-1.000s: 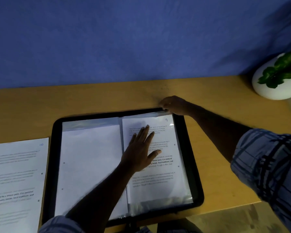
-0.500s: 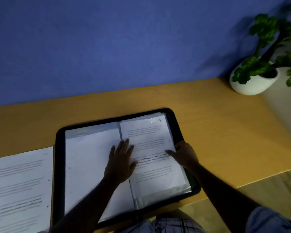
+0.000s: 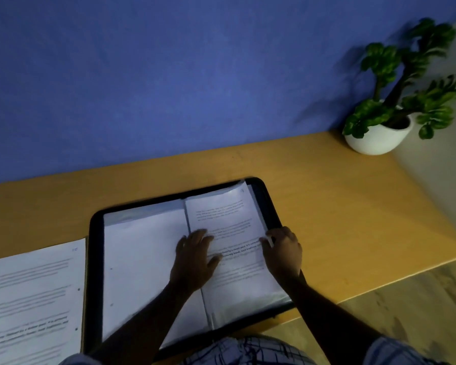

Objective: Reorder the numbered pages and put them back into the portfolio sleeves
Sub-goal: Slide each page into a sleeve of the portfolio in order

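The black portfolio (image 3: 94, 259) lies open on the wooden desk. Its left sleeve (image 3: 142, 259) shows a blank white sheet. The right sleeve holds a printed page (image 3: 227, 217) with a handwritten number at its top right corner. My left hand (image 3: 195, 259) rests flat near the spine, fingers spread over the inner edge of the printed page. My right hand (image 3: 283, 251) sits at the right sleeve's outer edge, with its fingers pinching that edge. A loose printed page (image 3: 32, 299) marked 10 lies on the desk, left of the portfolio.
A green plant in a white pot (image 3: 379, 138) stands at the desk's back right corner, against the blue wall. The desk's front edge (image 3: 379, 288) runs diagonally on the right, with wooden floor beyond it.
My right hand came down from the right sleeve's top corner to its outer edge at mid-height. My left hand slid slightly toward the spine. The view swung right.
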A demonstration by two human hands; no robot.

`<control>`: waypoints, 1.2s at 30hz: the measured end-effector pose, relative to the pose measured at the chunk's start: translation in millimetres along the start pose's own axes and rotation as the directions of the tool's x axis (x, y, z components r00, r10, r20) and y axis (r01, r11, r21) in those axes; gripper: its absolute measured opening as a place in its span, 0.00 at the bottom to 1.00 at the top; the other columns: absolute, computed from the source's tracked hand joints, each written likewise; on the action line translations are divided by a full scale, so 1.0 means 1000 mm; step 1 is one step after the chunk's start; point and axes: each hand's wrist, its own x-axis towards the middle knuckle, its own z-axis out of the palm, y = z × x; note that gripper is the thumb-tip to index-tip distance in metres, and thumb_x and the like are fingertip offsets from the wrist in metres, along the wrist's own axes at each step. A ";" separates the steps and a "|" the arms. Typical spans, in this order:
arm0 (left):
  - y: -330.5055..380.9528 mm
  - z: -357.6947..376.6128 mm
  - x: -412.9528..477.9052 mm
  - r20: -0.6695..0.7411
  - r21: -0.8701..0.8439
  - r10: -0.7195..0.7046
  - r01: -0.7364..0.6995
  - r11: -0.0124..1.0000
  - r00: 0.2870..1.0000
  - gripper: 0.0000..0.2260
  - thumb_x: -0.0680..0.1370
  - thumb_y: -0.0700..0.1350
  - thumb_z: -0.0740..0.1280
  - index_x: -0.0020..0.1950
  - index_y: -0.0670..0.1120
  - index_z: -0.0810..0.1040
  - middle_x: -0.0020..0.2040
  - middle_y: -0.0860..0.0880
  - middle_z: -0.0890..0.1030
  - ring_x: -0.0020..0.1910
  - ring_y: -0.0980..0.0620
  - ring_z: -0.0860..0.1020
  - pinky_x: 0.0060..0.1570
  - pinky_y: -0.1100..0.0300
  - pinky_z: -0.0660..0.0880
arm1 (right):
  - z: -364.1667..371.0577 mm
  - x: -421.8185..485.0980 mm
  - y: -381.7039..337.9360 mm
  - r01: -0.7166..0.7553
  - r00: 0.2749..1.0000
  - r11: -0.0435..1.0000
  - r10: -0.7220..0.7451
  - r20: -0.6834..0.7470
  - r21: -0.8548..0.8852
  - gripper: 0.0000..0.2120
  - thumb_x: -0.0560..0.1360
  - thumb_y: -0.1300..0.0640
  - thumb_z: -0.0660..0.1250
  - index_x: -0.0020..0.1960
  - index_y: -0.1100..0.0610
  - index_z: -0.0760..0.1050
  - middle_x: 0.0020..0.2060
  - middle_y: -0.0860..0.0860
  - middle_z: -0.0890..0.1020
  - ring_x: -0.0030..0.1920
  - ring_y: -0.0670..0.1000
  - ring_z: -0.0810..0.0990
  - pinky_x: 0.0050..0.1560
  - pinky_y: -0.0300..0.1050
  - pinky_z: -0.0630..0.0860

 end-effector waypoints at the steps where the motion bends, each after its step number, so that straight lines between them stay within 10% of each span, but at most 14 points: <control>1: 0.010 -0.002 0.000 -0.037 -0.139 -0.048 0.042 0.989 0.998 0.22 0.77 0.60 0.66 0.62 0.45 0.79 0.62 0.48 0.79 0.63 0.50 0.76 0.63 0.54 0.72 | -0.001 -0.003 -0.005 0.042 0.999 0.998 -0.042 0.005 0.046 0.07 0.73 0.54 0.74 0.48 0.54 0.81 0.47 0.51 0.82 0.46 0.51 0.81 0.45 0.46 0.79; 3: 0.039 -0.016 -0.001 0.057 -0.473 -0.219 0.220 0.854 0.974 0.15 0.78 0.56 0.69 0.55 0.46 0.81 0.50 0.52 0.82 0.51 0.57 0.80 0.50 0.66 0.75 | -0.006 -0.011 -0.017 0.121 0.992 0.980 -0.125 0.017 0.160 0.06 0.74 0.56 0.73 0.49 0.55 0.81 0.47 0.50 0.83 0.45 0.48 0.81 0.45 0.43 0.79; 7: 0.073 -0.027 -0.003 0.244 -0.796 -0.423 0.430 0.426 0.872 0.14 0.80 0.53 0.67 0.45 0.43 0.84 0.40 0.47 0.86 0.42 0.50 0.84 0.45 0.55 0.80 | -0.013 -0.039 -0.050 0.276 0.935 0.885 -0.338 0.110 0.376 0.12 0.75 0.56 0.72 0.58 0.55 0.79 0.53 0.48 0.83 0.50 0.40 0.78 0.54 0.34 0.75; 12: 0.052 -0.033 -0.027 0.057 -0.762 -0.663 0.462 0.454 0.746 0.13 0.79 0.46 0.70 0.36 0.42 0.81 0.33 0.47 0.82 0.36 0.47 0.82 0.38 0.51 0.79 | 0.001 -0.068 -0.063 0.452 0.818 0.765 -0.561 0.130 0.458 0.25 0.76 0.40 0.67 0.66 0.55 0.76 0.61 0.48 0.80 0.61 0.43 0.77 0.64 0.34 0.70; 17: 0.010 -0.064 -0.057 -0.071 -0.695 -0.741 0.499 0.517 0.668 0.20 0.79 0.46 0.69 0.30 0.38 0.73 0.27 0.45 0.74 0.28 0.50 0.73 0.32 0.55 0.69 | 0.013 -0.069 -0.059 0.398 0.851 0.778 -0.511 0.121 0.487 0.27 0.76 0.32 0.60 0.64 0.51 0.76 0.62 0.44 0.78 0.63 0.42 0.74 0.65 0.38 0.71; 24: -0.069 -0.096 -0.104 -0.159 -0.628 -0.850 0.612 0.480 0.503 0.06 0.77 0.45 0.71 0.44 0.43 0.82 0.33 0.47 0.78 0.37 0.42 0.79 0.39 0.53 0.72 | 0.036 -0.077 -0.070 0.413 0.634 0.821 -0.570 0.523 0.394 0.51 0.65 0.21 0.44 0.77 0.51 0.62 0.78 0.47 0.58 0.77 0.45 0.56 0.73 0.35 0.50; 28: -0.093 -0.097 -0.120 -0.114 -0.576 -0.861 0.673 0.463 0.495 0.14 0.75 0.43 0.74 0.59 0.42 0.82 0.46 0.44 0.83 0.47 0.43 0.81 0.47 0.54 0.75 | 0.059 -0.084 -0.079 0.605 0.547 0.750 -0.636 0.544 0.268 0.42 0.74 0.25 0.45 0.71 0.55 0.73 0.75 0.55 0.67 0.74 0.55 0.66 0.73 0.49 0.62; 31: -0.105 -0.096 -0.128 -0.096 -0.488 -0.847 0.717 0.499 0.523 0.14 0.75 0.46 0.74 0.59 0.43 0.82 0.50 0.43 0.84 0.50 0.42 0.81 0.49 0.54 0.75 | 0.067 -0.091 -0.092 0.658 0.527 0.734 -0.609 0.592 0.169 0.30 0.72 0.32 0.55 0.57 0.51 0.82 0.64 0.55 0.80 0.62 0.56 0.81 0.55 0.53 0.80; 36: -0.131 -0.108 -0.143 -0.102 -0.421 -0.801 0.704 0.572 0.589 0.13 0.76 0.45 0.73 0.59 0.43 0.82 0.53 0.44 0.84 0.56 0.42 0.79 0.50 0.58 0.71 | 0.085 -0.108 -0.109 0.634 0.646 0.774 -0.524 0.555 -0.008 0.27 0.68 0.33 0.58 0.55 0.49 0.81 0.60 0.53 0.81 0.59 0.57 0.81 0.62 0.54 0.64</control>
